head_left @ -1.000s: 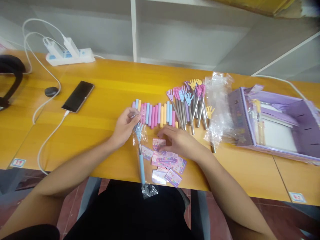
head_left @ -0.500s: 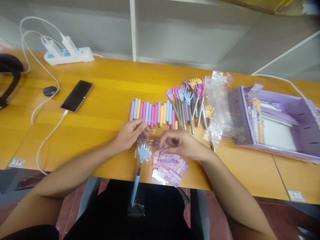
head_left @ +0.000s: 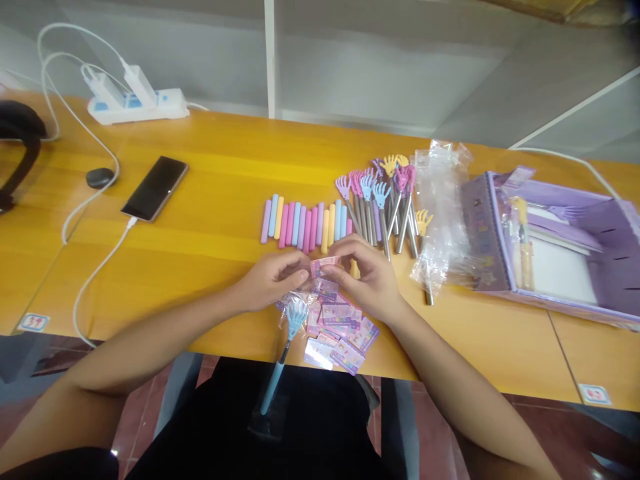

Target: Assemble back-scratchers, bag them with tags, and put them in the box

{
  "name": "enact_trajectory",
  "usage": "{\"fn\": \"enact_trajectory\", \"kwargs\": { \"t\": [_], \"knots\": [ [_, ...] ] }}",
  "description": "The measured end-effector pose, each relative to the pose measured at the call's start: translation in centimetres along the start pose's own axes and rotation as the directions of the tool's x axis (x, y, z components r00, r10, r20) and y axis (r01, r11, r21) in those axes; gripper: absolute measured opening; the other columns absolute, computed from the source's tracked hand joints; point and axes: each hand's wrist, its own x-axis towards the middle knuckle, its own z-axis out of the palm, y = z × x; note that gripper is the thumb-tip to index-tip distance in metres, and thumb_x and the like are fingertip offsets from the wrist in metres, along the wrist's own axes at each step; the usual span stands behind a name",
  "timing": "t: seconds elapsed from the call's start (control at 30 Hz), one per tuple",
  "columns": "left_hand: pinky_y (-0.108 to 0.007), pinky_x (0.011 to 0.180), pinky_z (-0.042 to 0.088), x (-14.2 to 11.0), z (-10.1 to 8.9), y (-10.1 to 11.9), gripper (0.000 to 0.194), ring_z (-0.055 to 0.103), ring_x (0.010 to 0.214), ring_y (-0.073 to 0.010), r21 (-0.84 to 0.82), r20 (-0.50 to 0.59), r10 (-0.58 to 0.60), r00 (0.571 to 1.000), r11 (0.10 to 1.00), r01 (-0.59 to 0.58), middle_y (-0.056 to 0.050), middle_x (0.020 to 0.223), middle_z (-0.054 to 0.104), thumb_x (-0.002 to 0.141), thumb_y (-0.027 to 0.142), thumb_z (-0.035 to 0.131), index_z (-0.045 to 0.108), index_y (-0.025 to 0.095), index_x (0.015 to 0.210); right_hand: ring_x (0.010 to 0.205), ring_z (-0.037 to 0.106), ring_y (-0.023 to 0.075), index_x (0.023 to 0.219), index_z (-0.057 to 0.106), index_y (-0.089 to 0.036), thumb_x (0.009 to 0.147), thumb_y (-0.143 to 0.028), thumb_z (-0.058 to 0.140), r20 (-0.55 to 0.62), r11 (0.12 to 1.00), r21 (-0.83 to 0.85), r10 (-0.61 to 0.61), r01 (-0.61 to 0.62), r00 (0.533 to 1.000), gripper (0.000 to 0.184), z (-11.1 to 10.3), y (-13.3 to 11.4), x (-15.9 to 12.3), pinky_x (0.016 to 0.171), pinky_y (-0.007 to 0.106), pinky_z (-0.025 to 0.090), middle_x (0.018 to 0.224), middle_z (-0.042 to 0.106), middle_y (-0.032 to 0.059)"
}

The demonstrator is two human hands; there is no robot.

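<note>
One card (head_left: pixel 323 266) is pinched in the right hand (head_left: pixel 369 275) beside the left hand (head_left: pixel 273 281), which grips a scratcher (head_left: pixel 295 319)'s bag (head_left: pixel 306 300) over the desk (head_left: pixel 220 207); bagging the card seems the step, needing a spread opening.

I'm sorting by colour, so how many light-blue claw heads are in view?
3 visible: one light-blue head in the clear bag by the left hand, and two, a left head and a right head, in the pile of scratchers; others may be hidden there.
</note>
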Motion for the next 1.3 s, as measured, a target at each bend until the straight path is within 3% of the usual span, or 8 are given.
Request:
{"fn": "enact_trajectory", "kwargs": {
  "t": [0.2,0.37,0.67,0.83,1.03,1.2,1.3],
  "knots": [
    [-0.028,0.071,0.060,0.0,0.4,0.0,0.017,0.075,0.081,-0.0163,0.084,-0.029,-0.061,0.998,0.994,0.063,-0.006,0.098,0.078,0.096,0.031,0.069,0.067,0.018,0.108,0.082,0.065,0.0167,0.098,0.071,-0.027,0.099,-0.028,0.079,-0.084,1.000,0.025,0.013,-0.011,0.996,0.008,0.0,0.0,-0.2,0.072,0.035,0.052,0.093,0.070,0.0007],
    [-0.029,0.074,0.060,0.1,0.5,-0.1,0.020,0.076,0.087,-0.0181,0.116,-0.037,-0.063,0.997,0.991,0.066,-0.008,0.104,0.079,0.095,0.030,0.068,0.069,0.017,0.110,0.082,0.065,0.0167,0.095,0.071,-0.026,0.099,-0.029,0.080,-0.073,0.998,0.048,0.040,-0.036,0.997,0.009,-0.1,0.4,0.0,0.073,0.035,0.051,0.089,0.068,0.0000],
    [-0.026,0.067,0.053,0.1,0.3,-0.7,0.017,0.067,0.073,-0.0147,0.204,-0.041,-0.048,0.998,0.978,0.055,-0.003,0.088,0.073,0.099,0.033,0.067,0.073,0.017,0.101,0.073,0.060,0.0142,0.095,0.076,-0.027,0.095,-0.032,0.087,0.105,0.997,-0.014,0.079,-0.078,0.991,0.012,-1.3,0.3,0.4,0.065,0.033,0.049,0.090,0.071,0.0004],
    [-0.025,0.067,0.049,0.1,0.1,-0.6,0.025,0.066,0.076,-0.0155,0.204,-0.032,-0.050,0.998,0.977,0.055,-0.003,0.088,0.072,0.105,0.039,0.062,0.075,0.017,0.103,0.073,0.060,0.0150,0.096,0.078,-0.028,0.096,-0.036,0.086,0.102,0.999,-0.043,0.012,-0.008,0.995,0.012,-1.7,0.1,0.4,0.063,0.034,0.048,0.091,0.073,0.0017],
    [-0.026,0.060,0.035,0.0,-0.3,-0.2,0.049,0.048,0.065,-0.0123,0.274,-0.028,-0.020,0.999,0.961,0.027,0.002,0.069,0.050,0.112,0.050,0.049,0.058,0.018,0.075,0.078,0.065,0.0167,0.097,0.077,-0.028,0.098,-0.032,0.084,0.112,0.996,-0.084,-0.028,0.038,0.993,0.008,-1.5,0.3,0.3,0.067,0.035,0.051,0.094,0.074,0.0025],
    [-0.025,0.058,0.035,-0.1,-0.1,0.1,0.022,0.048,0.060,-0.0108,0.296,0.030,-0.017,0.999,0.955,0.007,0.005,0.068,0.052,0.100,0.032,0.061,0.062,0.019,0.083,0.078,0.067,0.0160,0.111,0.079,-0.030,0.096,-0.032,0.086,0.111,0.993,-0.119,0.003,0.010,0.994,0.016,-1.5,0.5,0.1,0.066,0.034,0.051,0.094,0.076,0.0012],
    [-0.025,0.058,0.037,0.0,0.2,0.1,0.017,0.051,0.059,-0.0106,0.367,0.031,0.007,0.999,0.930,-0.018,0.004,0.067,0.058,0.098,0.028,0.061,0.063,0.020,0.084,0.075,0.068,0.0154,0.118,0.078,-0.029,0.094,-0.037,0.088,0.124,0.994,-0.107,0.048,-0.035,0.991,0.027,-1.5,0.5,0.0,0.064,0.033,0.051,0.089,0.075,0.0001]
  ]
}}
